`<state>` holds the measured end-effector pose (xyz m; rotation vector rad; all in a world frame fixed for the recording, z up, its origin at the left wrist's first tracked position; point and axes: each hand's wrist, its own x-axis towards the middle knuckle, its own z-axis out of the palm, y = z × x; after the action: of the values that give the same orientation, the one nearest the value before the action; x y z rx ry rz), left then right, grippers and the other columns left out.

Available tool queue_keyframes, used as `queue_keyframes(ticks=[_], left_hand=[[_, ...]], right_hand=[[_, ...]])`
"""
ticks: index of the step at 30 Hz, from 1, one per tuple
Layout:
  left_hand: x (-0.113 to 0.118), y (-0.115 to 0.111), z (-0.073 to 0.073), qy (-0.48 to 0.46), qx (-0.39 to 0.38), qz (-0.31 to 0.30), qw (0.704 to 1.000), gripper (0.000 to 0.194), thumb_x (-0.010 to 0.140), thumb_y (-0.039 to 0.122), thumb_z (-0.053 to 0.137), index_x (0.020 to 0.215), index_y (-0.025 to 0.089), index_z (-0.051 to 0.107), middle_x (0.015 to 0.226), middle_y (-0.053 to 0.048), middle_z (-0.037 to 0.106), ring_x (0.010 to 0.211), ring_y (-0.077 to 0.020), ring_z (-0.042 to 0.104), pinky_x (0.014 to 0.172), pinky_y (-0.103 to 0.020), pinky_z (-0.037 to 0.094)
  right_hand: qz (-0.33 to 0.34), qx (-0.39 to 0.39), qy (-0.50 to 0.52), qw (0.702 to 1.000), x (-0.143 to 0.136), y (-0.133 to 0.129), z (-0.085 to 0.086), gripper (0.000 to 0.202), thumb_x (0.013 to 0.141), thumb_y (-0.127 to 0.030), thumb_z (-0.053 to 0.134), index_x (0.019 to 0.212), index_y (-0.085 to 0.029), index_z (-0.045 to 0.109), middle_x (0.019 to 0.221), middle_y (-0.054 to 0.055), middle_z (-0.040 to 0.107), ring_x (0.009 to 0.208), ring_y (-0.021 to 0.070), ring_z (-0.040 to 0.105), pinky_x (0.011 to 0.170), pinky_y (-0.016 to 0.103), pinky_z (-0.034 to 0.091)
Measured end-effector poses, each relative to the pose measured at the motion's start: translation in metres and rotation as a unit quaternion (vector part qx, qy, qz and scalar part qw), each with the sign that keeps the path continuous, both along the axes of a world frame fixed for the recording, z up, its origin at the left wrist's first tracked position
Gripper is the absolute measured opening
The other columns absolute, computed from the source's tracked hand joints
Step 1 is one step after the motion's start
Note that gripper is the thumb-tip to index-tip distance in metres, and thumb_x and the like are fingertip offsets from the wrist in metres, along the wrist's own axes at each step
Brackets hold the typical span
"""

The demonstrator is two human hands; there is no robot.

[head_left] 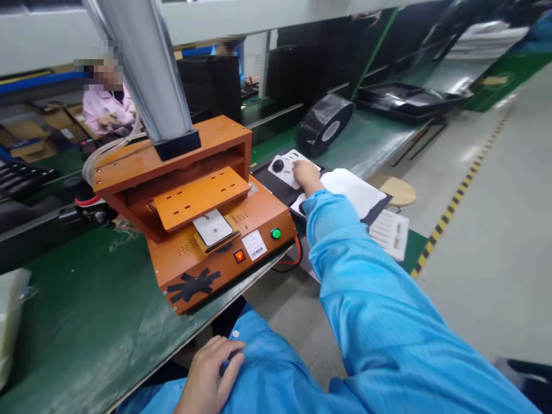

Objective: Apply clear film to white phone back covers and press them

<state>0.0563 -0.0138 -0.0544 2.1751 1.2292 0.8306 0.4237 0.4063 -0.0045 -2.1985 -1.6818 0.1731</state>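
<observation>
While the left grip (pixel 213 374) rests on the lap, loosely curled with thumb and forefinger apart and nothing visible in it, the right grip (pixel 307 175) is at a white card (pixel 287 167) with dark cut-outs. Whether its fingertips pinch the card or only touch it cannot be told. The card lies on a black sheet (pixel 268 179), just beside the orange press (pixel 224 261); a white sheet (pixel 356 192) lies to the right of the hand.

Status: one flat white piece (pixel 212 228) is already placed on the press bed. The orange plate (pixel 200 196) stands raised above it, so pressing appears not yet done; the card appears still to be handled. The red switch (pixel 239 256) is lit.

Clearance: the gap under the plate opens toward the front. The press stands near the front edge of the green counter (pixel 103 328), whose surface extends leftward from the press. The reaching sleeve (pixel 366 276) passes beyond the press's right end.
</observation>
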Motion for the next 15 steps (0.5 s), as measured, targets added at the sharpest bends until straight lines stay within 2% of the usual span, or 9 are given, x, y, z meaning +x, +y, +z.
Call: queue_keyframes(ticks=[2,4,6,8,10,12,14,15], left_hand=[[-0.003,-0.004,0.001,0.001,0.010,0.022,1.000,0.015,0.109,0.028,0.059,0.111,0.026,0.074,0.088,0.000,0.080,0.076,-0.0155,0.076,0.070,-0.024,0.061],[-0.004,-0.007,0.003,0.010,0.032,0.049,0.998,0.015,0.108,0.023,0.060,0.115,0.024,0.073,0.094,-0.002,0.080,0.080,-0.0162,0.075,0.075,-0.026,0.061],[-0.007,-0.005,0.006,0.031,0.077,0.085,0.993,0.018,0.107,0.019,0.060,0.120,0.022,0.072,0.097,-0.005,0.077,0.084,-0.0176,0.072,0.079,-0.028,0.060],[-0.010,0.001,0.007,0.069,0.141,0.128,0.979,0.023,0.105,0.015,0.062,0.125,0.020,0.072,0.096,-0.007,0.074,0.086,-0.0191,0.069,0.080,-0.030,0.057],[-0.014,0.009,0.008,0.124,0.202,0.168,0.957,0.028,0.102,0.014,0.065,0.129,0.018,0.072,0.100,-0.010,0.073,0.092,-0.0224,0.068,0.086,-0.034,0.056],[-0.017,0.018,0.009,0.189,0.233,0.202,0.932,0.034,0.101,0.018,0.070,0.135,0.016,0.072,0.116,-0.016,0.075,0.108,-0.0293,0.069,0.097,-0.042,0.052],[-0.020,0.026,0.011,0.247,0.238,0.226,0.912,0.045,0.100,0.026,0.074,0.144,0.017,0.069,0.137,-0.021,0.072,0.124,-0.0357,0.065,0.106,-0.048,0.044],[-0.021,0.029,0.011,0.269,0.239,0.231,0.904,0.051,0.100,0.030,0.074,0.150,0.018,0.066,0.144,-0.021,0.070,0.129,-0.0367,0.064,0.108,-0.049,0.041]], right_hand=[[-0.013,-0.004,-0.010,1.000,0.002,0.002,-0.006,0.035,0.109,-0.020,0.051,0.126,0.001,0.072,0.134,0.031,0.069,0.125,0.0261,0.066,0.105,0.043,0.046],[-0.011,0.002,-0.023,1.000,0.005,0.004,-0.007,0.041,0.109,-0.019,0.047,0.128,0.010,0.069,0.141,0.040,0.060,0.138,0.0319,0.057,0.109,0.049,0.038],[-0.003,0.022,-0.030,0.999,0.004,0.001,-0.006,0.048,0.109,-0.024,0.044,0.137,0.010,0.063,0.149,0.040,0.053,0.145,0.0343,0.049,0.113,0.052,0.034],[0.030,0.074,-0.022,0.997,-0.004,-0.019,-0.010,0.050,0.109,-0.028,0.043,0.144,0.004,0.060,0.152,0.034,0.052,0.143,0.0309,0.051,0.113,0.048,0.036],[0.101,0.177,0.005,0.979,-0.018,-0.063,-0.021,0.044,0.109,-0.027,0.045,0.141,-0.005,0.063,0.141,0.026,0.063,0.130,0.0282,0.060,0.110,0.045,0.044],[0.160,0.304,0.034,0.938,-0.033,-0.126,-0.038,0.037,0.108,-0.024,0.043,0.131,-0.014,0.069,0.123,0.019,0.073,0.118,0.0297,0.067,0.105,0.047,0.051],[0.206,0.383,0.005,0.900,-0.047,-0.191,-0.058,0.035,0.108,-0.024,0.045,0.132,-0.019,0.070,0.119,0.016,0.076,0.113,0.0302,0.072,0.100,0.046,0.056],[0.225,0.395,-0.027,0.890,-0.054,-0.217,-0.067,0.035,0.107,-0.024,0.050,0.135,-0.020,0.070,0.125,0.016,0.077,0.114,0.0306,0.073,0.100,0.046,0.057]])
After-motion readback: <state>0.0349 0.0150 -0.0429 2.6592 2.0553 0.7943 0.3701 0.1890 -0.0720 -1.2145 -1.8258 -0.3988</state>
